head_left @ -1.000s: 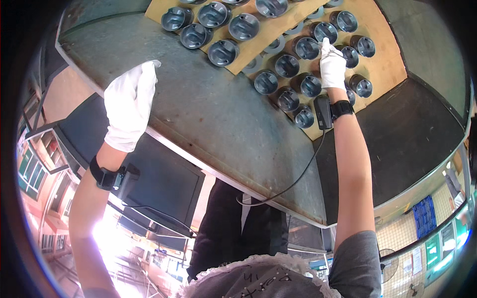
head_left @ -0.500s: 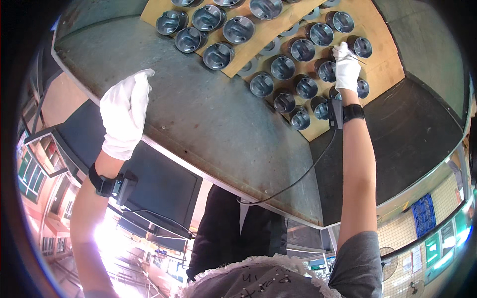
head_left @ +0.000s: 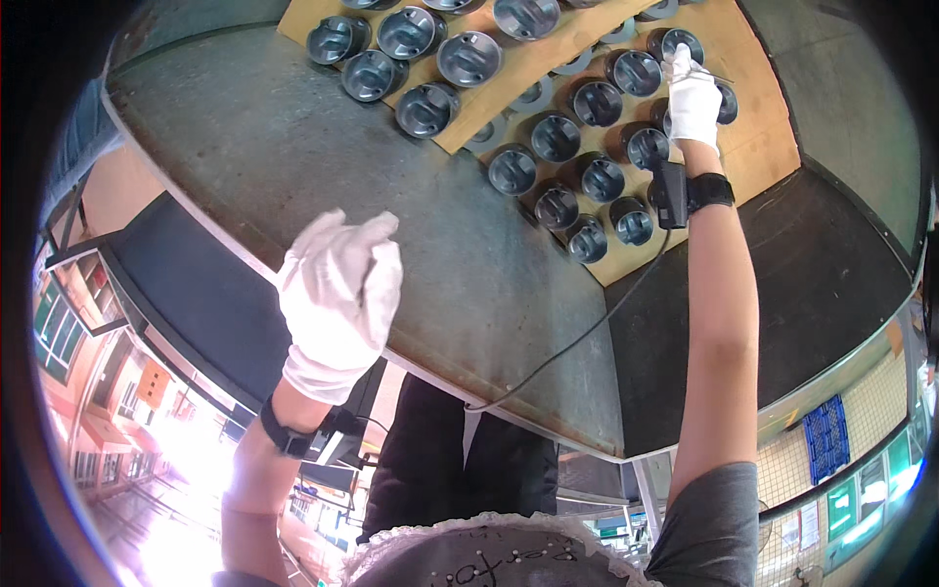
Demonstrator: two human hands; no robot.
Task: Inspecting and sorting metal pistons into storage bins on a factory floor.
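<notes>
My right hand [head_left: 693,110], in a white glove, is closed around a thin dark rod [head_left: 723,79] whose end sticks out to the right. It is over the far right of a group of dark grey metal pistons, against a piston [head_left: 677,45] in the back row. The rod's other end is hidden by the fingers. My left hand [head_left: 337,293], also gloved, hovers above the near edge of the metal table [head_left: 225,127]. Its fingers are loosely bent and apart, with nothing visible in them.
Several pistons stand in rows on a tan board [head_left: 758,127]. A second tan board [head_left: 489,103] bears more pistons [head_left: 469,59] and overlaps the first. A black cable [head_left: 572,347] runs from my right wrist across the table edge. A dark panel [head_left: 714,293] lies at right.
My right hand has moved farther away and slightly right with the rod, towards the back-row piston. My left hand has come right and nearer, its fingers spreading. One front piston is gone from its place.
</notes>
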